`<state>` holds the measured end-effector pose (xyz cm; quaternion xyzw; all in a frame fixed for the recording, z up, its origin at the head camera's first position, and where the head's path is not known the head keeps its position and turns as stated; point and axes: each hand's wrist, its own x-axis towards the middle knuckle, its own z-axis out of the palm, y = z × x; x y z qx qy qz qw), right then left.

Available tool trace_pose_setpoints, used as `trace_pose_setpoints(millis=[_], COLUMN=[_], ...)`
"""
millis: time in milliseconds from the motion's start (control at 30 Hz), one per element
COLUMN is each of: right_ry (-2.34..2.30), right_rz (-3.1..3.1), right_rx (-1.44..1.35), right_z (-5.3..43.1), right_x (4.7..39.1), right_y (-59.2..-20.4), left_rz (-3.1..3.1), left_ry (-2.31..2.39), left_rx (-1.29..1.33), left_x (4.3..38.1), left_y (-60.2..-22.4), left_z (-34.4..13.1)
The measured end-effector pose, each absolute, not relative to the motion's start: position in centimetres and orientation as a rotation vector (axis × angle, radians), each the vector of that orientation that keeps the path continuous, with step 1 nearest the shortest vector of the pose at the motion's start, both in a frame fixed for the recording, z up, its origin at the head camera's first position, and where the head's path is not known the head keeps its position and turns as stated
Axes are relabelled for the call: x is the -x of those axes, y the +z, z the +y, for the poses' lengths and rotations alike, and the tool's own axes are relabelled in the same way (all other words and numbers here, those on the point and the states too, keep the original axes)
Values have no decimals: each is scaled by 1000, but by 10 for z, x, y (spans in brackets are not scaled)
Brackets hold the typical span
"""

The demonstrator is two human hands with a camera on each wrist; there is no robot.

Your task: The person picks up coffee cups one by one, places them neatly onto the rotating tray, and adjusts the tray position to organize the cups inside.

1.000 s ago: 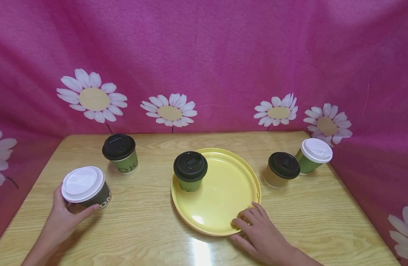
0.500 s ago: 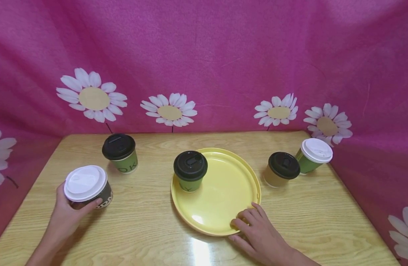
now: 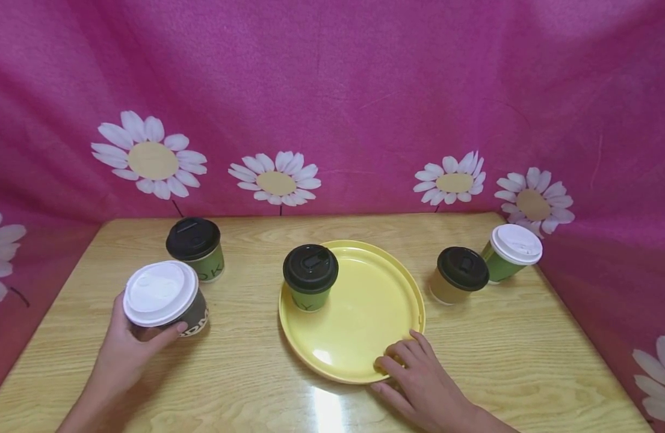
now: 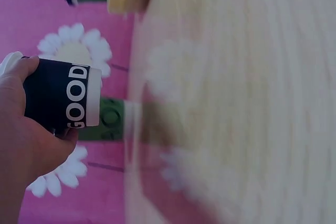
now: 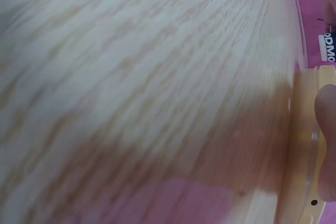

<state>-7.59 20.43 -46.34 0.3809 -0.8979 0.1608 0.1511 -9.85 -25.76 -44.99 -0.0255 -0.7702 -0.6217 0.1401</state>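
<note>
My left hand (image 3: 127, 349) grips a black paper coffee cup (image 3: 195, 317) with a white lid, its thumb across the front. White lettering runs along the cup (image 4: 58, 90) in the left wrist view, where its base shows above the tabletop. My right hand (image 3: 419, 376) holds the near right rim of a round yellow tray (image 3: 364, 325), fingers over the edge and thumb outside. On the tray's left side stands a green coffee cup (image 3: 310, 279) with a black lid. The right wrist view catches the tray's side wall (image 5: 302, 150) beside a finger.
Behind the held cup stands another green cup (image 3: 195, 243) with a black lid. Right of the tray are a tan cup (image 3: 457, 276) with a black lid and a green cup (image 3: 510, 255) with a white lid. A pink flowered cloth (image 3: 364, 108) borders the wooden table (image 3: 245, 373).
My left hand has raised the black cup and moved it rightward, so it now overlaps the green cup behind it in the head view. The right hand and tray have barely moved.
</note>
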Motion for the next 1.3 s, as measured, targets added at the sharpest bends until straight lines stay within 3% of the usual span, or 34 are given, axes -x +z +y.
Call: trace_pose_setpoints(millis=[167, 367, 1300], right_ry=[453, 442, 449], right_rz=[-2577, -2577, -2592], right_rx=[-1089, -1076, -1034], right_z=[203, 202, 195], right_x=[75, 74, 70], right_y=[-463, -463, -463], left_rz=[-2271, -2365, -2419], left_ry=[-1796, -1742, -1958], left_rx=[146, 189, 329], left_x=[83, 74, 73], left_y=[-401, -381, -383], left_z=[-217, -191, -104])
